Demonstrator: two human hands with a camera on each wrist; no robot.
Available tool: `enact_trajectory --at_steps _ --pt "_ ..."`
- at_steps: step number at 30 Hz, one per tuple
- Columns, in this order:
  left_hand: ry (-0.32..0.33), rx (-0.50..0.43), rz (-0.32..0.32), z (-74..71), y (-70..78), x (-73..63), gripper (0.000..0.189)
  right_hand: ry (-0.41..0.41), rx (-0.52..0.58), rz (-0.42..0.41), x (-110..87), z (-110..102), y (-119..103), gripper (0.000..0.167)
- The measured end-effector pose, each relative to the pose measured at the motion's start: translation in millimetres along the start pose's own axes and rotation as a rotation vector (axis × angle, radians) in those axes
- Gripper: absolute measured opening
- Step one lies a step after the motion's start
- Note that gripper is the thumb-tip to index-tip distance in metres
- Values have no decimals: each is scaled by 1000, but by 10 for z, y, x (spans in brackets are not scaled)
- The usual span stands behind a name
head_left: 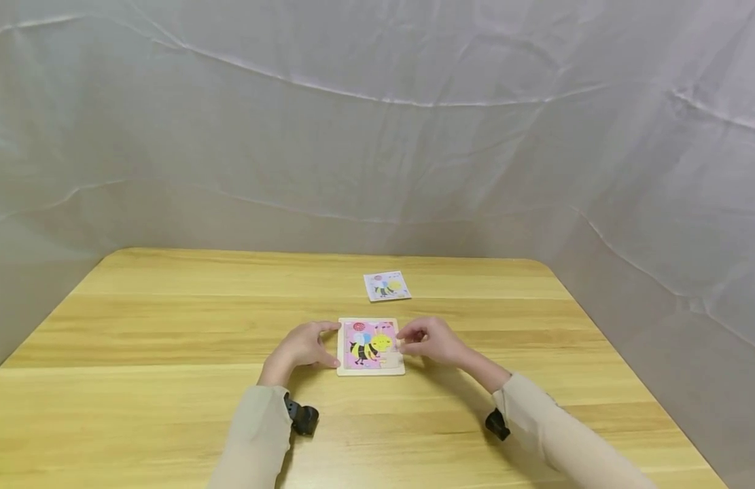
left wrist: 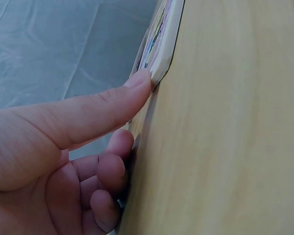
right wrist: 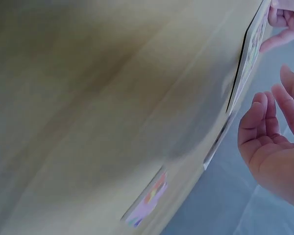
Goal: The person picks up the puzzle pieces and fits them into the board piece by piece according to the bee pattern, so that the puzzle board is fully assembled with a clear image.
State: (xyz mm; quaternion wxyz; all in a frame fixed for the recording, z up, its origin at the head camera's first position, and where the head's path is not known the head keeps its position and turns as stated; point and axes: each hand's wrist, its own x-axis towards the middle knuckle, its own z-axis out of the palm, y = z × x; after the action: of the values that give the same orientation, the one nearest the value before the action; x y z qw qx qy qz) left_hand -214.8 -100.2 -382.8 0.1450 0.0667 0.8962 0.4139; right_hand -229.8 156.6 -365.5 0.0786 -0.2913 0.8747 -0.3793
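A square bee jigsaw puzzle (head_left: 361, 346) lies in a pale wooden frame (head_left: 371, 372), its near right corner showing bare wood. My left hand (head_left: 300, 345) rests against the frame's left side, index finger toward the far corner and thumb at the near corner. In the left wrist view the straight thumb (left wrist: 122, 100) touches the frame's edge while the other fingers curl loosely below. My right hand (head_left: 435, 341) is at the frame's right side, fingertips close to the puzzle. Between its thumb and index finger the right wrist view shows a gap, with nothing visible in it.
Beyond the frame lies a square card (head_left: 386, 286) with the same bee picture. A loose puzzle piece (right wrist: 148, 201) shows on the wooden table (head_left: 169, 407) in the right wrist view. Grey cloth (head_left: 353, 149) hangs behind the table and at its sides.
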Motion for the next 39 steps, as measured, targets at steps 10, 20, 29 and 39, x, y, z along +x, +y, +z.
enact_trajectory --at_steps 10,20,29,39 --pt "-4 12 6 9 -2 9 70 62 49 32 -279 -224 252 24" --pt "0 19 12 9 -27 1 69 67 103 149 -520 -436 426 29" --pt "-1 23 10 9 -10 11 69 62 75 172 -691 -557 615 37" --pt "-2 24 10 1 -13 14 69 -33 84 195 -748 -646 706 50"
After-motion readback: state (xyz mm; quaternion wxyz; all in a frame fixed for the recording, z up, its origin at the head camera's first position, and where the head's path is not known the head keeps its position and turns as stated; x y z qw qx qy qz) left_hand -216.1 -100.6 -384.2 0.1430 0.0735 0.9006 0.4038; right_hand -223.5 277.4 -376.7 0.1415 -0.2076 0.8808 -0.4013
